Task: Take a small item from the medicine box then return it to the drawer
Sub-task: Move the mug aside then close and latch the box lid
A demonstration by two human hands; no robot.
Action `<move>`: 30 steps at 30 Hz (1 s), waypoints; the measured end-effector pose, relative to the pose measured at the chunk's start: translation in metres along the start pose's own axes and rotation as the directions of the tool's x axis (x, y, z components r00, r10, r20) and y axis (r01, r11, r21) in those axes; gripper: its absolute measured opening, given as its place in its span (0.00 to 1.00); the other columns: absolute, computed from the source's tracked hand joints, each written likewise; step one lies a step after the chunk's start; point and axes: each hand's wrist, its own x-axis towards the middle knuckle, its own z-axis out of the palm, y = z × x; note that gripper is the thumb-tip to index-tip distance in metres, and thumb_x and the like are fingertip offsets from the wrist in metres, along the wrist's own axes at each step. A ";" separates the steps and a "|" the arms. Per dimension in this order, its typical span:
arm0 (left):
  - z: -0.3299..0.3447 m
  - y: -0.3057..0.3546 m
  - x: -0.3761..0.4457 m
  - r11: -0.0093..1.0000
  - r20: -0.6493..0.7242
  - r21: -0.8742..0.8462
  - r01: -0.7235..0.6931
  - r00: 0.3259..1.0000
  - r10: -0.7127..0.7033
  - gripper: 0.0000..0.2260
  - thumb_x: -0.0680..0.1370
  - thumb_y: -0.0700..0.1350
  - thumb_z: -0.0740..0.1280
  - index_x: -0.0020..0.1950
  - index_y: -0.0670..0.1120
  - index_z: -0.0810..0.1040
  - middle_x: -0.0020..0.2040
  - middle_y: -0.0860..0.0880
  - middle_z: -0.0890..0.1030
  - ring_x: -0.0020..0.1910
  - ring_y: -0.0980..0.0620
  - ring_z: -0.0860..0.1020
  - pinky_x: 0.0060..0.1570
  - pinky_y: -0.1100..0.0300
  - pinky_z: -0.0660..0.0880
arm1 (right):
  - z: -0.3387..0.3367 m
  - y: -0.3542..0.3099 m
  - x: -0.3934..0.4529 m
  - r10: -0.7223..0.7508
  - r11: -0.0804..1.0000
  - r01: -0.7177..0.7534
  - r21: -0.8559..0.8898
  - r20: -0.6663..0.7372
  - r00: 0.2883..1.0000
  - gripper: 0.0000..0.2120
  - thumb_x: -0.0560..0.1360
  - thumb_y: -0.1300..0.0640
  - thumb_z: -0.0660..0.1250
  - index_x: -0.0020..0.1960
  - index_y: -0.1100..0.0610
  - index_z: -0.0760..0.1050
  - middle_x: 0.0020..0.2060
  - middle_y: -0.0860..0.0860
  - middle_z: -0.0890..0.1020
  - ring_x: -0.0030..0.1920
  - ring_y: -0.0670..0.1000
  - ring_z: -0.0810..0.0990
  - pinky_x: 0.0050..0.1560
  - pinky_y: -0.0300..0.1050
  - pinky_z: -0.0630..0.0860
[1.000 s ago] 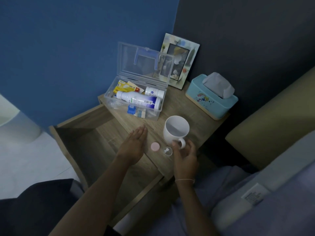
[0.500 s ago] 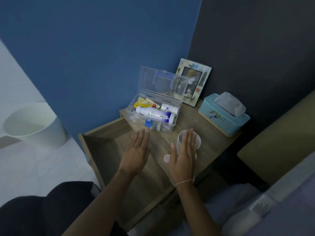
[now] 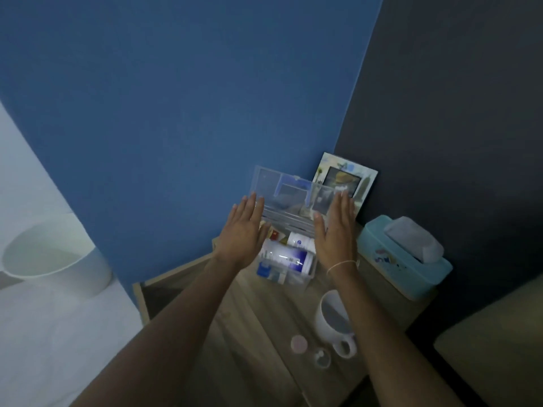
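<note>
The clear plastic medicine box [image 3: 305, 277] stands on the wooden nightstand with its lid [image 3: 291, 192] raised. Inside lie a white bottle with a blue label [image 3: 289, 259] and other small packs. My left hand [image 3: 244, 233] hovers flat over the box's left end, fingers near the lid's left edge. My right hand [image 3: 335, 230] is flat over the right end, fingertips at the lid's right edge. Both hold nothing. The open drawer [image 3: 164, 292] juts out at the lower left, mostly hidden by my left forearm.
A white mug [image 3: 333, 321], a pink cap [image 3: 299, 343] and a small clear cup [image 3: 322, 358] sit near the nightstand's front. A teal tissue box [image 3: 405, 259] and a picture frame [image 3: 346, 180] stand at the back right. A white bin [image 3: 50, 259] is on the floor, left.
Both hands have moved away from the mug and front edge up to the medicine box's raised lid. The view has tilted upward.
</note>
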 end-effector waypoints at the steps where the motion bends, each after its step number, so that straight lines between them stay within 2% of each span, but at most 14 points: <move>1: 0.000 -0.004 0.013 1.000 0.007 -0.014 0.012 1.000 -0.012 0.27 0.83 0.52 0.50 0.78 0.43 0.47 0.79 0.43 0.49 0.78 0.46 0.47 0.76 0.53 0.44 | 0.004 0.006 0.013 0.018 1.000 -0.018 0.006 0.018 1.000 0.31 0.81 0.48 0.53 0.77 0.61 0.46 0.78 0.57 0.47 0.78 0.55 0.43 0.77 0.53 0.46; 4: 0.006 -0.015 0.043 0.996 0.067 -0.063 0.058 0.996 -0.053 0.28 0.83 0.53 0.51 0.77 0.42 0.46 0.79 0.43 0.47 0.78 0.46 0.47 0.76 0.53 0.44 | 0.014 0.022 0.043 0.104 0.994 -0.107 0.032 0.077 0.992 0.33 0.81 0.47 0.54 0.77 0.60 0.44 0.78 0.55 0.44 0.78 0.54 0.44 0.76 0.53 0.51; 7: 0.015 -0.026 0.066 0.980 0.134 -0.133 0.148 0.982 -0.130 0.30 0.82 0.54 0.52 0.77 0.39 0.45 0.79 0.40 0.47 0.78 0.44 0.49 0.76 0.53 0.46 | 0.026 0.031 0.056 0.178 0.980 -0.188 0.069 0.125 0.976 0.34 0.80 0.46 0.55 0.77 0.58 0.43 0.78 0.55 0.44 0.77 0.56 0.49 0.73 0.53 0.56; 11: 0.023 -0.037 0.087 0.935 0.192 -0.257 0.245 0.961 -0.199 0.32 0.81 0.52 0.56 0.76 0.37 0.45 0.78 0.38 0.50 0.77 0.41 0.52 0.76 0.51 0.52 | 0.038 0.033 0.060 0.236 0.957 -0.249 0.148 0.101 0.966 0.34 0.80 0.47 0.57 0.78 0.56 0.44 0.77 0.58 0.55 0.74 0.59 0.61 0.69 0.49 0.62; 14: 0.027 -0.040 0.095 0.898 0.209 -0.337 0.283 0.952 -0.222 0.30 0.81 0.48 0.57 0.77 0.37 0.46 0.77 0.37 0.56 0.75 0.38 0.59 0.74 0.48 0.58 | 0.039 0.031 0.059 0.248 0.935 -0.245 0.258 0.021 0.969 0.28 0.80 0.49 0.57 0.76 0.56 0.53 0.73 0.59 0.65 0.70 0.58 0.68 0.64 0.46 0.66; 18: 0.026 -0.040 0.093 0.812 0.165 -0.498 0.304 0.953 -0.256 0.25 0.81 0.43 0.56 0.76 0.40 0.53 0.73 0.38 0.65 0.71 0.39 0.66 0.70 0.47 0.64 | 0.030 0.033 0.054 0.287 0.894 -0.230 0.384 -0.095 0.953 0.14 0.80 0.50 0.59 0.62 0.55 0.69 0.58 0.56 0.79 0.54 0.56 0.79 0.48 0.40 0.70; 20: 0.023 -0.039 0.084 0.752 0.120 -0.581 0.310 0.947 -0.297 0.23 0.82 0.44 0.53 0.76 0.42 0.56 0.74 0.40 0.65 0.72 0.42 0.65 0.72 0.52 0.61 | 0.025 0.033 0.049 0.288 0.887 -0.219 0.406 -0.119 0.950 0.09 0.79 0.49 0.60 0.54 0.53 0.69 0.48 0.50 0.80 0.48 0.52 0.79 0.39 0.33 0.70; 22: 0.018 -0.034 0.068 0.675 0.066 -0.670 0.310 0.930 -0.362 0.21 0.83 0.49 0.51 0.74 0.44 0.61 0.73 0.43 0.67 0.72 0.46 0.66 0.68 0.59 0.60 | 0.019 0.031 0.040 0.281 0.880 -0.205 0.429 -0.121 0.952 0.08 0.78 0.48 0.62 0.48 0.51 0.67 0.41 0.45 0.78 0.43 0.51 0.78 0.34 0.27 0.69; 23: 0.016 -0.032 0.060 0.643 0.034 -0.707 0.294 0.922 -0.385 0.20 0.83 0.51 0.50 0.72 0.44 0.65 0.71 0.44 0.71 0.70 0.47 0.68 0.64 0.62 0.60 | 0.017 0.030 0.035 0.274 0.876 -0.200 0.438 -0.113 0.955 0.08 0.78 0.48 0.63 0.48 0.51 0.66 0.40 0.45 0.79 0.43 0.51 0.79 0.34 0.27 0.69; 25: 0.011 -0.029 0.042 0.624 -0.036 -0.745 0.236 0.920 -0.391 0.20 0.82 0.55 0.49 0.64 0.47 0.73 0.61 0.49 0.78 0.61 0.52 0.75 0.59 0.63 0.63 | 0.014 0.029 0.023 0.260 0.865 -0.201 0.460 -0.068 0.963 0.09 0.77 0.49 0.65 0.51 0.51 0.68 0.45 0.50 0.80 0.47 0.51 0.79 0.40 0.31 0.71; 27: 0.007 -0.029 0.029 0.633 -0.080 -0.745 0.210 0.914 -0.397 0.20 0.82 0.58 0.49 0.60 0.49 0.75 0.54 0.54 0.78 0.53 0.59 0.76 0.55 0.62 0.67 | 0.012 0.027 0.011 0.250 0.850 -0.218 0.479 -0.004 0.968 0.13 0.76 0.52 0.66 0.59 0.49 0.71 0.53 0.49 0.79 0.52 0.47 0.78 0.44 0.32 0.70; 28: 0.006 -0.031 0.026 0.637 -0.080 -0.738 0.222 0.909 -0.409 0.21 0.81 0.59 0.50 0.62 0.48 0.73 0.57 0.54 0.78 0.55 0.59 0.75 0.57 0.61 0.68 | 0.012 0.026 0.005 0.243 0.853 -0.225 0.471 0.022 0.970 0.15 0.75 0.55 0.67 0.61 0.49 0.72 0.55 0.47 0.78 0.53 0.46 0.77 0.45 0.30 0.69; 30: 0.005 -0.031 0.019 0.646 -0.057 -0.720 0.255 0.906 -0.420 0.24 0.81 0.60 0.51 0.69 0.47 0.68 0.66 0.49 0.75 0.64 0.54 0.72 0.63 0.59 0.67 | 0.011 0.025 -0.008 0.192 0.898 -0.200 0.391 0.058 0.980 0.17 0.74 0.59 0.68 0.62 0.52 0.75 0.56 0.48 0.78 0.56 0.46 0.75 0.48 0.25 0.66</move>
